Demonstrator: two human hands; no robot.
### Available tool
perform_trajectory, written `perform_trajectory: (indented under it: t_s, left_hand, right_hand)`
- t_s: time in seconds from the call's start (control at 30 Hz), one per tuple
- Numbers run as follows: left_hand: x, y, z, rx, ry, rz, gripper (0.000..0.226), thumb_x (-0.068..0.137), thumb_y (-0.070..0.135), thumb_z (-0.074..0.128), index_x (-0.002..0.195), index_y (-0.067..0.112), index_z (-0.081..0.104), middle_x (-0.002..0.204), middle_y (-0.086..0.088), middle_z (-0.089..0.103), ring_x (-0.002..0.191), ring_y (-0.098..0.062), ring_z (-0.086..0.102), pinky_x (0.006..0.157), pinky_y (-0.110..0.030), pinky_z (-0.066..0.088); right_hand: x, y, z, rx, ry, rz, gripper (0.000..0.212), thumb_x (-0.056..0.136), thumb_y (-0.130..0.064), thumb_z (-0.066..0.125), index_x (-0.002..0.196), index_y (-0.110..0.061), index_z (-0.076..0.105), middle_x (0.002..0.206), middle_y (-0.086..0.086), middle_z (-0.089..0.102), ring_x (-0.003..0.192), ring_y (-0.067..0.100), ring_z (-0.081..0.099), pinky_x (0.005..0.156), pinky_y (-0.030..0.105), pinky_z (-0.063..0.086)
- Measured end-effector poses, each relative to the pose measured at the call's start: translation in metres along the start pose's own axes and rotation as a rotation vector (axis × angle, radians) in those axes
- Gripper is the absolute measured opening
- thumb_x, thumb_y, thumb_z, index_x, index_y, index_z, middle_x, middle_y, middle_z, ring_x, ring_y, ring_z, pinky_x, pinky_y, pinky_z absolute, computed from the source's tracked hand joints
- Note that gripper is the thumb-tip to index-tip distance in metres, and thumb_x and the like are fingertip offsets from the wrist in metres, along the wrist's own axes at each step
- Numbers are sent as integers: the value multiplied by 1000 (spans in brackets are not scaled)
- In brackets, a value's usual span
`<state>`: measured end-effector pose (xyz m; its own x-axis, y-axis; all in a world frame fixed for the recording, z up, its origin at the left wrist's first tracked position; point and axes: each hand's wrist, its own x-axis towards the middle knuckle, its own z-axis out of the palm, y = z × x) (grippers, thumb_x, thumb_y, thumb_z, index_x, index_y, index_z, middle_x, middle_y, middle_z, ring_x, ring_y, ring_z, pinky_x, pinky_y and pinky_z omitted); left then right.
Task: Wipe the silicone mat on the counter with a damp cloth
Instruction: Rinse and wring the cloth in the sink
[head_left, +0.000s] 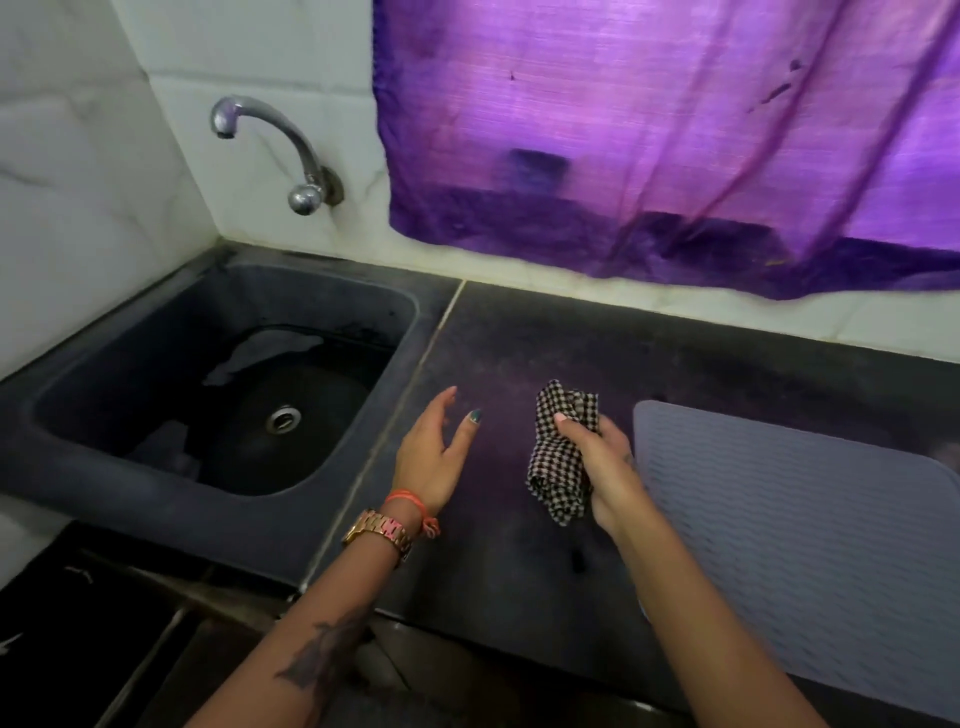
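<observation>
A: Checked cloth (560, 457), black and white, bunched in the right hand (602, 470). Fingers curled tight round it; loose ends hang out above and below the fist.

B: Position of that hand?

A: Over the dark worktop (498, 566), just left of the mat (810, 535). Cannot tell whether the cloth touches the worktop.

B: Mat?

A: Grey-lilac, ribbed, lying flat on the worktop at the right; its right part runs out of view. Cloth not on it.

B: Left hand (434, 457)?

A: Fingers straight and spread apart, holding nothing. Palm faces right, over the worktop near the seam by the sink (156, 467). Gold watch (382, 532) and orange thread band (410, 506) on the wrist.

B: Surroundings?

A: Sink dark, drain (283, 419) at centre, some wet patches in the basin. Chrome tap (275, 150) on the tiled wall above it. Purple curtain (675, 130) hangs behind the worktop, lit from behind.
</observation>
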<state>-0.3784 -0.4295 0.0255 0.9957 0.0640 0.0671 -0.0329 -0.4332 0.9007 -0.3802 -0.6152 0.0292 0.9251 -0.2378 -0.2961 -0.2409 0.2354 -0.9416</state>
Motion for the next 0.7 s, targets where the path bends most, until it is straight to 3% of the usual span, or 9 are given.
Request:
perform_trajectory:
  t_s: [0.23,0.37,0.5,0.6,0.7]
  left_hand:
    - [9,-11,-53,-35,1,-114,51,91,34,53,139,21,38,141,-1,47,125,-16,49,109,-38,37]
    - [14,-15,-82,-216,-4,-221,43,92,29,54,133,25,42,131,-2,56,116,-11,54,107,-33,39]
    - [15,-23,-112,-336,62,-264,54,88,16,60,135,23,36,118,4,55,109,-11,55,98,-27,45]
    - [20,-30,-138,-404,80,-291,51,86,6,60,128,24,37,105,9,57,92,-3,58,77,-16,53]
    - [33,-41,-165,-463,77,-344,52,84,5,63,131,14,41,111,-1,59,100,-16,61,85,-29,54]
  right_hand:
    - [14,-1,104,38,-324,139,14,87,-23,62,98,-14,66,90,4,72,81,16,70,59,25,54]
    - [18,2,157,97,-491,260,15,90,-19,57,100,-9,64,89,9,72,76,18,71,59,28,56]
    - [16,6,203,154,-546,387,22,91,-13,55,111,-3,58,96,14,68,83,23,67,67,33,55]
    - [20,4,235,158,-561,486,27,91,-13,56,116,-1,57,106,18,66,93,30,65,76,41,53]
    - [29,4,268,159,-561,594,40,91,-18,56,126,1,52,125,21,58,114,35,57,94,48,46]
